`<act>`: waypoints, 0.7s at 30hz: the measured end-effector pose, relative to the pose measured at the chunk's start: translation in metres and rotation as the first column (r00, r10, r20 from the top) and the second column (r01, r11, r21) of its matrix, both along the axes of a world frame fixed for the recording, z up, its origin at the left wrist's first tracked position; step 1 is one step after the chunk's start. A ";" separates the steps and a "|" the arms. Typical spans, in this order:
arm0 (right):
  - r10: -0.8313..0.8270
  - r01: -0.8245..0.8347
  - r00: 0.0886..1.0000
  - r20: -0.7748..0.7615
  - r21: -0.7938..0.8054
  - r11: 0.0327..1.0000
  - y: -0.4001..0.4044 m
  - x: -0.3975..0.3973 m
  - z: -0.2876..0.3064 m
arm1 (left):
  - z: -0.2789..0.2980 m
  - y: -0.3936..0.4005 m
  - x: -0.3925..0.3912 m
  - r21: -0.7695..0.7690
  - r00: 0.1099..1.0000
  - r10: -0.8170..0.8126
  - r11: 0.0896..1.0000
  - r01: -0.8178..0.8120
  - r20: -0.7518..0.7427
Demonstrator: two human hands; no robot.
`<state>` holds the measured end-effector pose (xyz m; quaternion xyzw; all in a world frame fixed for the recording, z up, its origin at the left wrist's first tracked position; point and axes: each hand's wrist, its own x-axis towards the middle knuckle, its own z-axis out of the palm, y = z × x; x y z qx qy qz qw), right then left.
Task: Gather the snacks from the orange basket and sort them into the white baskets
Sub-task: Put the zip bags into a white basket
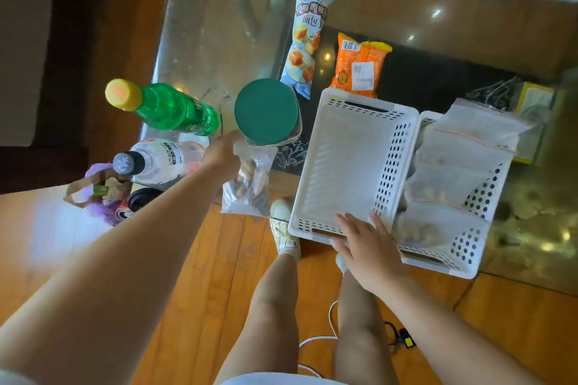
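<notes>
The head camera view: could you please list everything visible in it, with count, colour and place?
white baskets: two, side by side on the glass table; left one empty, right one holds clear bags
clear snack bag: one, held at table's near edge
jar: one, green lid, left of baskets
bread packet: one, pale blue, behind jar
orange packet: one, behind left basket
green bottle: one, yellow cap, far left
clear bottle: one, dark cap, below it
left hand: grips the bag
right hand: rests on left basket's rim
</notes>
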<state>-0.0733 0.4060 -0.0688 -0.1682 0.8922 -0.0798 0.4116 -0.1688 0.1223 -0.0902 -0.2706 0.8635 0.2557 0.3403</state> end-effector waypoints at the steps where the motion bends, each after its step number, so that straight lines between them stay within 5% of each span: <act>1: 0.032 -0.031 0.999 0.027 -0.008 0.999 -0.001 0.003 0.000 | 0.000 -0.001 0.000 -0.016 0.999 -0.030 0.999 0.030 -0.010; 8: 0.134 -0.136 0.989 0.068 0.030 0.990 -0.006 0.007 0.002 | 0.010 0.004 0.015 -0.210 0.956 -0.288 0.932 0.294 0.060; 13: 0.131 -0.133 0.990 0.051 0.044 0.990 -0.009 0.005 -0.001 | 0.011 0.014 0.018 -0.322 0.953 -0.302 0.903 0.285 -0.004; 21: -0.053 0.054 0.999 0.008 -0.084 0.995 -0.019 0.002 0.021 | 0.057 0.014 0.047 -0.225 0.946 -0.313 0.931 0.289 -0.080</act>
